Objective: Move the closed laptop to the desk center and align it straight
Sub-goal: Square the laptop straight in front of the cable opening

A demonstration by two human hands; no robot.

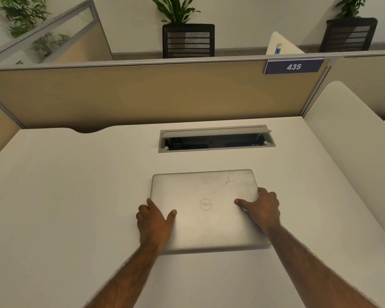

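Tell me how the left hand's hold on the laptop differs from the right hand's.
The left hand sits at the left edge of the laptop, nearer the front corner; the right hand sits at the right edge, farther back. The left thumb points up and rightwards across the lid; the right thumb points leftwards towards the logo. Both have the thumb on top and the fingers curled over the side.

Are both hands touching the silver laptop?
Touching. The head view shows the left hand gripping the laptop at its left edge, thumb on the lid, and the right hand at its right edge, thumb on the lid.
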